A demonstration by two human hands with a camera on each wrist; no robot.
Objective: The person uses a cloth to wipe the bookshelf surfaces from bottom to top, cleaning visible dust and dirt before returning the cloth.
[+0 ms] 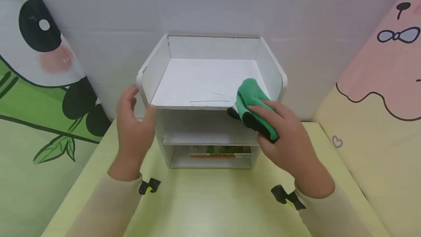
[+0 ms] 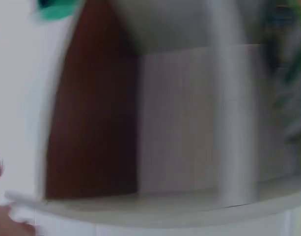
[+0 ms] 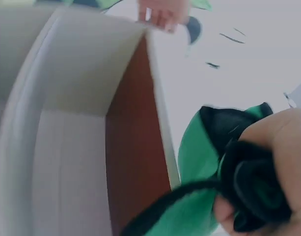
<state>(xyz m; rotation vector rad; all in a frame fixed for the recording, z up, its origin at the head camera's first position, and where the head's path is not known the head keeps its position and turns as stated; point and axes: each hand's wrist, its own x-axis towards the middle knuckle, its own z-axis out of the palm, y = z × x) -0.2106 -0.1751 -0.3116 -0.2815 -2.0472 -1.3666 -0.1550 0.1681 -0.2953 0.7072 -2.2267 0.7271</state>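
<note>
A white three-tier desk shelf [image 1: 210, 83] stands on a pale green table [image 1: 210, 200]. My right hand [image 1: 263, 120] grips a bunched green and black cloth [image 1: 251, 100] and presses it on the right front part of the top tray. In the right wrist view the cloth [image 3: 204, 157] is wadded in my right hand's fingers [image 3: 283, 142] beside the shelf's side wall [image 3: 135, 147]. My left hand [image 1: 138, 114] is at the shelf's left front corner, fingers relaxed beside the left wall, thumb by the front edge. The left wrist view is blurred and shows the shelf's inside [image 2: 179, 123].
Flat books [image 1: 218, 151] lie in the shelf's bottom compartment; the middle tier looks bare. Faint pen marks [image 1: 210, 100] cross the top tray's front. A white wall stands behind, with printed panels at left [image 1: 39, 65] and right [image 1: 388, 76].
</note>
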